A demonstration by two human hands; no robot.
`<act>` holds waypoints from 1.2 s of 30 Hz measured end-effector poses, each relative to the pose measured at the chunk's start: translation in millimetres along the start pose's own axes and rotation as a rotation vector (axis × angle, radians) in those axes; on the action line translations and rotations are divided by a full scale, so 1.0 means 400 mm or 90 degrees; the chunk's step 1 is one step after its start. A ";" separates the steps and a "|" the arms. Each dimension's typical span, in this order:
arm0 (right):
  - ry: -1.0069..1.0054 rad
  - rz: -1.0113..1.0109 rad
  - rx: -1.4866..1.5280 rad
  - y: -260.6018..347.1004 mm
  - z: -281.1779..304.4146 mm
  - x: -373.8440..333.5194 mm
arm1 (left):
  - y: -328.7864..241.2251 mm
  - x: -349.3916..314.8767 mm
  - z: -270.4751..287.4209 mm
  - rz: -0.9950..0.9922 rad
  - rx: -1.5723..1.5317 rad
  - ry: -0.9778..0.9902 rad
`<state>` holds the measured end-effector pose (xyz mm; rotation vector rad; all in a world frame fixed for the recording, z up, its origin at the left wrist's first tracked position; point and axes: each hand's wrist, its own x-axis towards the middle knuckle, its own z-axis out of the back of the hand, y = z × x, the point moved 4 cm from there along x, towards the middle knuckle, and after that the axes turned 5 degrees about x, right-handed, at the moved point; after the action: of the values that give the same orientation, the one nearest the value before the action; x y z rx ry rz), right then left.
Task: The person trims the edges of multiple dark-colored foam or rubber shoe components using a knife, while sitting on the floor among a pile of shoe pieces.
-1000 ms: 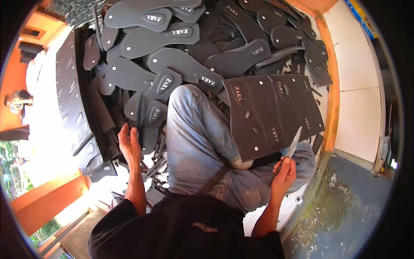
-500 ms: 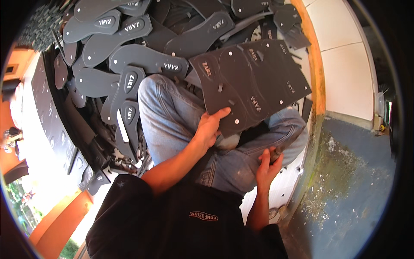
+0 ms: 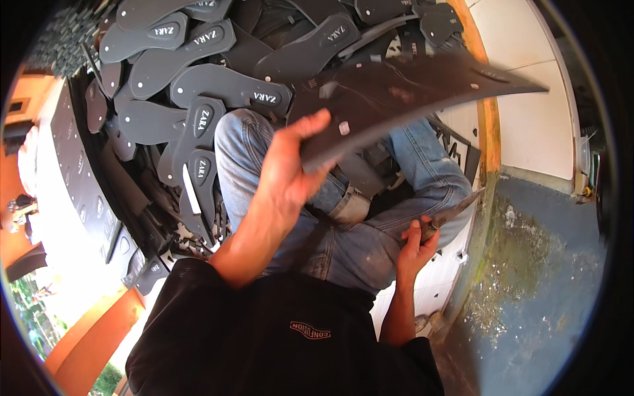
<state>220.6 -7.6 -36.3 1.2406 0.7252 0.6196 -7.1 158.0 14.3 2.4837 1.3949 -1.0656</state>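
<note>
From the head camera, the left hand point(image 3: 290, 175) was raised over the lap, its fingers and thumb clamped on the near corner of a large dark foam sheet point(image 3: 409, 89). The sheet was thin and flexible, matte charcoal, and it bowed in a shallow curve as it stretched up and to the right, its far corner tapering to a point in front of the pale tiled wall point(image 3: 528, 125). Small light specks dotted its surface.

The right hand point(image 3: 416, 241) rested low beside the right knee, fist wrapped round the handle of a knife point(image 3: 456, 210) whose narrow, dull metal blade angled up and to the right. It was well apart from the sheet.

Under both hands lay faded blue jeans point(image 3: 370, 224), creased and worn pale at the thigh, with a black shirt point(image 3: 277, 336) at the lower edge.

Ahead and to the left lay a heap of cut-out soles point(image 3: 198, 86), flat and rounded at toe and heel, of the same matte dark foam, overlapping one another in loose layers. To the right, a rough blue-grey concrete floor point(image 3: 548, 264) showed flaked, whitish patches, and an orange painted edge point(image 3: 489, 125) ran beside the tiles.
</note>
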 end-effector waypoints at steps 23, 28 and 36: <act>0.370 -0.155 -0.202 0.050 -0.009 -0.139 | 0.182 -0.155 0.206 0.010 0.119 -0.207; 0.369 -0.121 -0.259 0.048 0.009 -0.191 | 0.199 -0.173 0.184 0.013 0.156 -0.201; 0.362 -0.187 -0.305 0.044 0.025 -0.227 | 0.210 -0.181 0.172 0.022 0.173 -0.197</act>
<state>170.5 -79.1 -3.9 0.4964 1.1255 0.8504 -1.9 30.4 -12.7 2.3609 1.1800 -1.6454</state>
